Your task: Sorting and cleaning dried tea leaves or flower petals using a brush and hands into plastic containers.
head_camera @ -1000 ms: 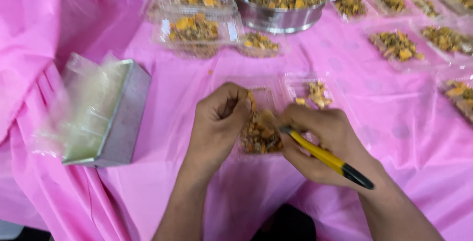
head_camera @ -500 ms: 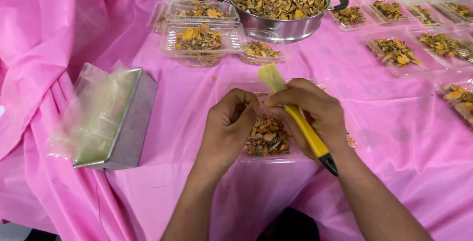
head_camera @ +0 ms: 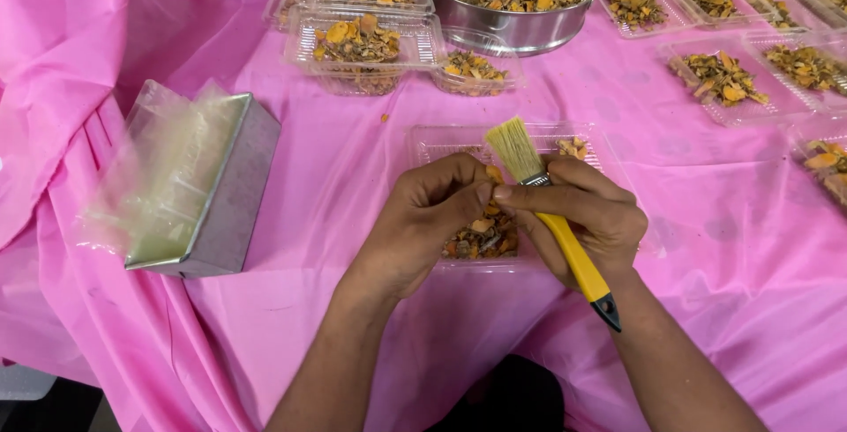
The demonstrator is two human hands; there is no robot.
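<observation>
My right hand [head_camera: 587,211] grips a paintbrush [head_camera: 549,211] with a yellow handle and pale bristles pointing up and away from me. My left hand [head_camera: 423,220] pinches a small orange-brown dried piece at its fingertips, touching my right thumb. Both hands hover over a clear plastic tray [head_camera: 441,142] on the pink tablecloth; the tray holds dried orange-brown chips [head_camera: 483,236], partly hidden under my hands.
A steel pot [head_camera: 520,30] full of the same dried chips stands at the back. Several filled clear trays [head_camera: 362,44] lie around it, more at the right [head_camera: 723,79]. A metal tin [head_camera: 221,194] lined with a plastic bag sits at left.
The brush has swung from lying low and pointing left to standing bristles-up. My hands have come together above the tray, fingertips meeting.
</observation>
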